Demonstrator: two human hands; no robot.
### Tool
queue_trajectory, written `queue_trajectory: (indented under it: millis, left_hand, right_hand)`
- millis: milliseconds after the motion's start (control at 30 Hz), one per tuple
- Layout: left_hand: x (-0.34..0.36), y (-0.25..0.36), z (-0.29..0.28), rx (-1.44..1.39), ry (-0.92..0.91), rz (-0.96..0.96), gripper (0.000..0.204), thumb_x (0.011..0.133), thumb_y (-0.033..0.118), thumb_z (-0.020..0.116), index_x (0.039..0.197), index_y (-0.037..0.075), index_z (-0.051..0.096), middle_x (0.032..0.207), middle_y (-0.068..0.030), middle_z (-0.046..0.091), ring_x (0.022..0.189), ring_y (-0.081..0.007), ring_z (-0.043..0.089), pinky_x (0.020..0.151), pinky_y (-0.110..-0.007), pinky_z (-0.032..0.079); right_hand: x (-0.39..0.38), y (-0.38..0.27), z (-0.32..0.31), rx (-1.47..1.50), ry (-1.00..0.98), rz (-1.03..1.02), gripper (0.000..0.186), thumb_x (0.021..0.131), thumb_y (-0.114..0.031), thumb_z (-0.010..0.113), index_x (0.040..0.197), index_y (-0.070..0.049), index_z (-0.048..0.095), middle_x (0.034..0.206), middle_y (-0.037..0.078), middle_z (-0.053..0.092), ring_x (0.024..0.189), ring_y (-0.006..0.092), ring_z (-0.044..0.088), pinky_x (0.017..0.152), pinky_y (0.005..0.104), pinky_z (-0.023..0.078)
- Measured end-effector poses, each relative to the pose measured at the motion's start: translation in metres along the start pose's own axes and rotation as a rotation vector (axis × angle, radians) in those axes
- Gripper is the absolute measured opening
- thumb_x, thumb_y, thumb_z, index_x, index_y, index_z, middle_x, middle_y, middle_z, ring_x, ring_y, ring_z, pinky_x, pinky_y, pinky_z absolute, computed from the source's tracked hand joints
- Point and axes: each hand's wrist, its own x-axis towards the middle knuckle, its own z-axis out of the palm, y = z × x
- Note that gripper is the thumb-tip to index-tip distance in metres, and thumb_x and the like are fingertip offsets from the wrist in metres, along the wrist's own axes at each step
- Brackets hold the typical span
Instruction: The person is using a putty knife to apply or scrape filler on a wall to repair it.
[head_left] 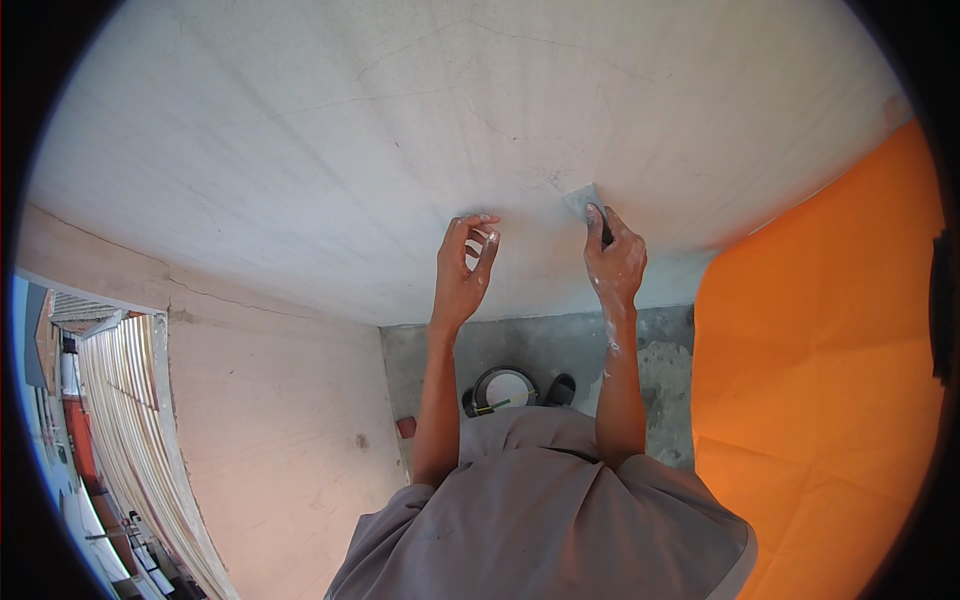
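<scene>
Left hand point(466, 265): loosely curled, holding nothing; you have it near the wall point(300, 180).
Right hand point(615, 262): your grip closes round the scraper point(580, 199).
Scraper: above the wall's lower edge.
Progress: cracks point(540, 40) show higher; your work looks unfinished.

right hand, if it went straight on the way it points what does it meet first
The pale wall, most likely, with the scraper in the right hand leading. The scraper looks at or very near it, though depth is unclear.
</scene>
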Motion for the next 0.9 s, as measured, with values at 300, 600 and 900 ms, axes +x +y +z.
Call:
queue_trajectory:
  millis: [300, 600, 900]
  left_hand:
    - [-0.001, 0.003, 0.001, -0.011, 0.005, -0.026, 0.015, 0.104, 0.002, 0.065, 0.118, 0.007, 0.069, 0.118, -0.0037, 0.074, 0.092, -0.0126, 0.066, 0.076, -0.029, 0.050]
    - [-0.002, -0.008, -0.007, 0.011, -0.014, -0.038, 0.015, 0.103, 0.000, 0.065, 0.116, 0.006, 0.069, 0.116, -0.0035, 0.075, 0.090, -0.0118, 0.066, 0.075, -0.029, 0.049]
    - [0.001, -0.002, -0.004, -0.010, -0.053, -0.015, 0.015, 0.102, 0.000, 0.065, 0.115, 0.005, 0.068, 0.115, -0.0034, 0.075, 0.089, -0.0124, 0.066, 0.075, -0.029, 0.049]
  right_hand:
    - [-0.016, 0.017, 0.044, 0.508, -0.122, 0.435, 0.062, 0.110, -0.056, 0.056, 0.093, 0.001, 0.071, 0.063, 0.005, 0.053, 0.062, 0.0157, 0.051, 0.062, 0.0414, 0.045]
    - [0.001, -0.009, 0.008, -0.054, 0.050, 0.109, 0.042, 0.109, -0.043, 0.059, 0.097, -0.006, 0.075, 0.077, 0.022, 0.070, 0.073, 0.0455, 0.066, 0.066, 0.0521, 0.051]
    - [-0.003, 0.005, 0.049, 0.459, -0.044, 0.328, 0.051, 0.111, -0.045, 0.060, 0.088, -0.001, 0.071, 0.064, 0.008, 0.059, 0.061, 0.0205, 0.058, 0.061, 0.0399, 0.046]
